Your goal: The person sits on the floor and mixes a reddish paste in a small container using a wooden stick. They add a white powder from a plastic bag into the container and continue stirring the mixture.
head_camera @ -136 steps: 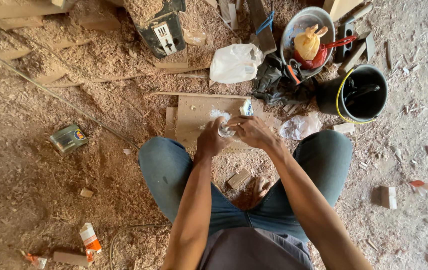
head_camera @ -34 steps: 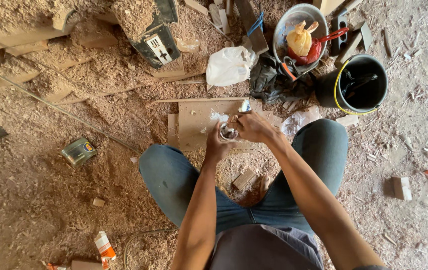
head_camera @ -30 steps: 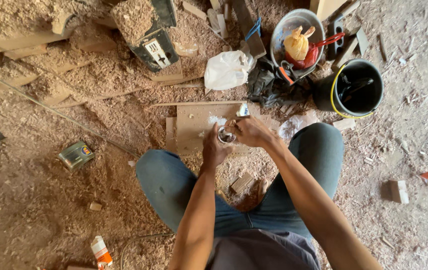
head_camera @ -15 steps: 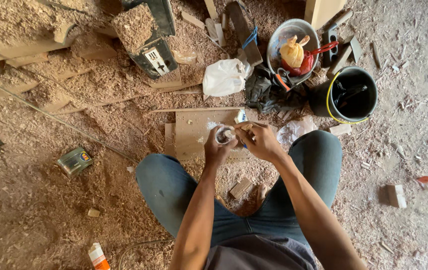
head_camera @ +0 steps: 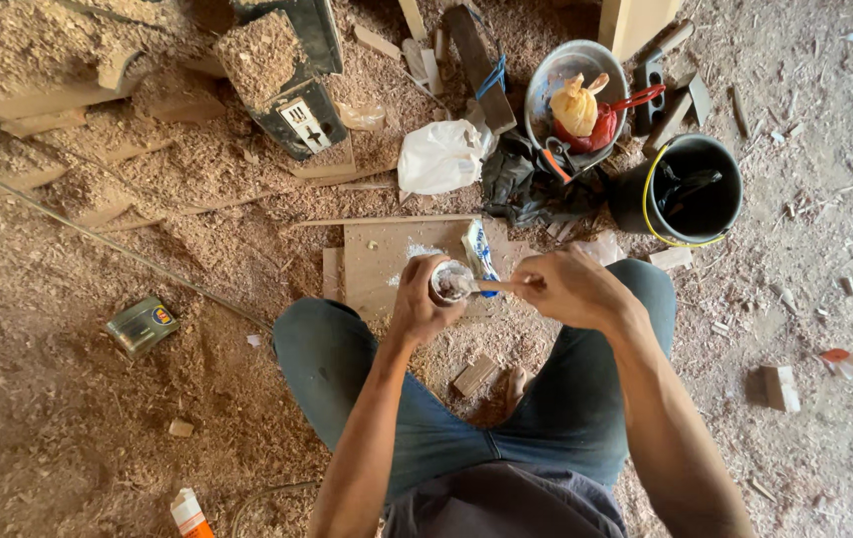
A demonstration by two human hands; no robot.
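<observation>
Head view: hands (head_camera: pixel 506 294) over board edge (head_camera: pixel 387 261)

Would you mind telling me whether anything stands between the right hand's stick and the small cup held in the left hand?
Nothing visible does. The left hand holds the small cup with its mouth open toward the camera, and the thin stick pinched in the right hand already reaches its whitish contents. The board lies beneath, not between.

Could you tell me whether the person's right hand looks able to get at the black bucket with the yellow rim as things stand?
Probably yes: the black bucket stands just beyond the right knee with open floor between, but the right hand holds a small stick in the little container.
</observation>
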